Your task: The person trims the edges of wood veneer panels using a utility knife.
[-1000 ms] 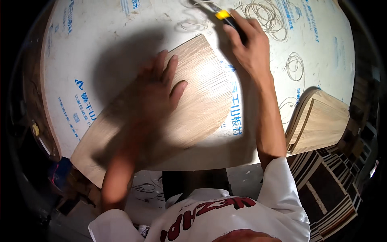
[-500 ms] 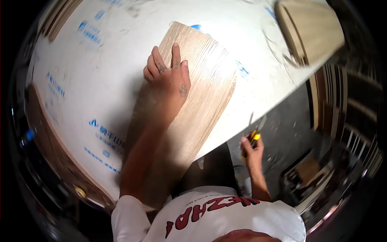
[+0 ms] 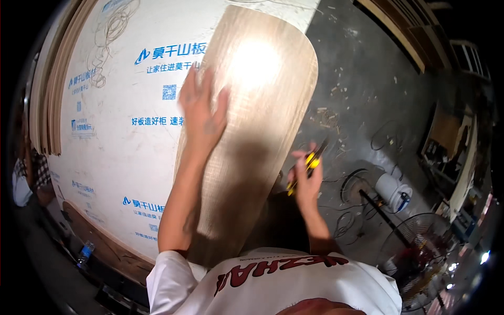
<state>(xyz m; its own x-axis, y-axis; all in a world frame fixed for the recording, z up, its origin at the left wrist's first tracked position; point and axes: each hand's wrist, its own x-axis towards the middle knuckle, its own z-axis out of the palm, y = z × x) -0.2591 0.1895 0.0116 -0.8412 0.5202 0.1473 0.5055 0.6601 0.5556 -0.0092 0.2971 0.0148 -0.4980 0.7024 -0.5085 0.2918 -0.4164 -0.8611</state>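
Observation:
A wood-grain board (image 3: 273,100) with a rounded far end lies lengthwise before me, its right edge along the right side of the white work surface. My left hand (image 3: 203,113) rests, slightly blurred, with fingers spread at the board's left edge. In my right hand (image 3: 310,181) is a yellow and black utility knife (image 3: 313,160), pointing up and to the right. That hand is just off the board's right edge, near its closer end. Whether the knife touches the board I cannot tell.
Thin curled strips (image 3: 107,47) lie on the blue-printed white sheet (image 3: 110,157). Stacked boards (image 3: 55,89) line the far left. Right, on the grey floor, are scraps (image 3: 328,118), a white bucket (image 3: 389,191) and a fan (image 3: 415,247). Another person (image 3: 34,178) shows at left.
The view has shifted, showing more floor at right. The board now stands more upright in the picture. My right hand has come up with the knife, closer to the board's edge.

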